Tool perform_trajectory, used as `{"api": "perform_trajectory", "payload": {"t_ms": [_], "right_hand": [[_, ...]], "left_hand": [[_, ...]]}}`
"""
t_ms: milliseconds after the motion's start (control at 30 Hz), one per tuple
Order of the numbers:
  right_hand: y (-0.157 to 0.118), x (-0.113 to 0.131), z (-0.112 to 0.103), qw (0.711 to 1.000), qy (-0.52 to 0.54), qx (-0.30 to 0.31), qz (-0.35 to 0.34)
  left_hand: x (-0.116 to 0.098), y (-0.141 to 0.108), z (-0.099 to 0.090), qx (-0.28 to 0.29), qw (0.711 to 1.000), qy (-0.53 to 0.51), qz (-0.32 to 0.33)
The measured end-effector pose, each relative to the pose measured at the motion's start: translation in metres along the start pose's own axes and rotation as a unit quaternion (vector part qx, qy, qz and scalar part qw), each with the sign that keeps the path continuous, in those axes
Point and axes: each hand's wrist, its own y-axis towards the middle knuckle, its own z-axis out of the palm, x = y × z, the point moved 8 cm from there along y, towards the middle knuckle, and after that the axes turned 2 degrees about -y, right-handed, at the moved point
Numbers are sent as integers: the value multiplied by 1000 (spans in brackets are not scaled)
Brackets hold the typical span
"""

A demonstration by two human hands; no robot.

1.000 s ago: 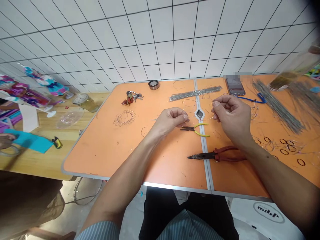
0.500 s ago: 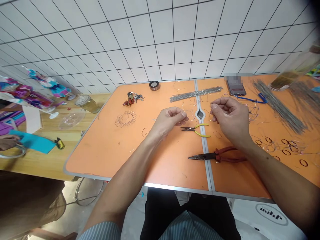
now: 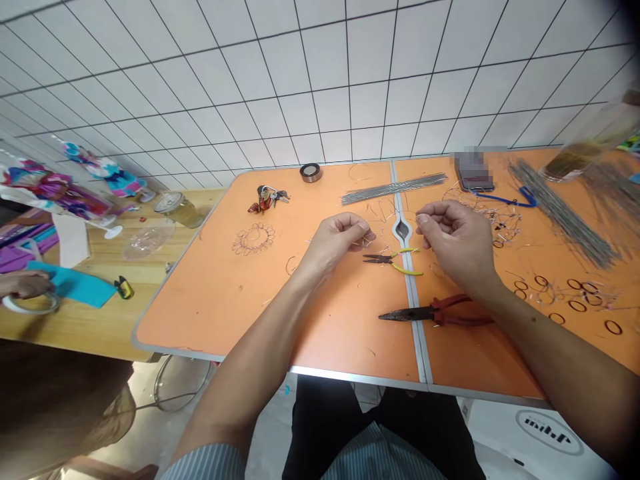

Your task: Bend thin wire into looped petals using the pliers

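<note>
Over the orange table (image 3: 200, 300), my left hand (image 3: 340, 240) is closed in a pinch on thin wire (image 3: 369, 239), whose fine loops show at the fingertips. My right hand (image 3: 457, 243) is closed too, thumb against forefinger, with a faint strand of wire at its fingertips; most of that strand is too fine to make out. Between and just below the hands lie small yellow-handled pliers (image 3: 393, 260). Nearer me, red-handled long-nose pliers (image 3: 433, 312) lie partly under my right wrist. A looped wire ring (image 3: 254, 239) rests to the left.
Behind the hands lies a bundle of straight wires (image 3: 393, 189); a larger bundle (image 3: 565, 213) is at right. A tape roll (image 3: 311, 173), keys (image 3: 269, 198), a phone (image 3: 474, 175) and several dark rings (image 3: 577, 306) are around. At left, another person's hand (image 3: 27, 285) is by blue sheet (image 3: 83, 283).
My right hand has shifted slightly left and down, its fingertips closer to the table's centre hinge. My left hand stays nearly in place, still pinching. The view has moved a little.
</note>
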Motion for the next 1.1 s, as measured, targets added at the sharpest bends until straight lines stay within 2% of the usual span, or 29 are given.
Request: {"api": "perform_trajectory", "payload": {"t_ms": [300, 667, 867, 1100], "right_hand": [[-7, -9, 12, 998, -17, 55, 9], [-7, -10, 11, 998, -30, 59, 12], [-9, -11, 14, 997, -37, 68, 16], [-12, -10, 22, 993, -66, 98, 3]], "left_hand": [[-11, -2, -3, -25, 999, -12, 39], [-8, -1, -5, -35, 999, -16, 19], [-9, -1, -5, -36, 998, -34, 30], [-9, 0, -5, -39, 999, -14, 33]]}}
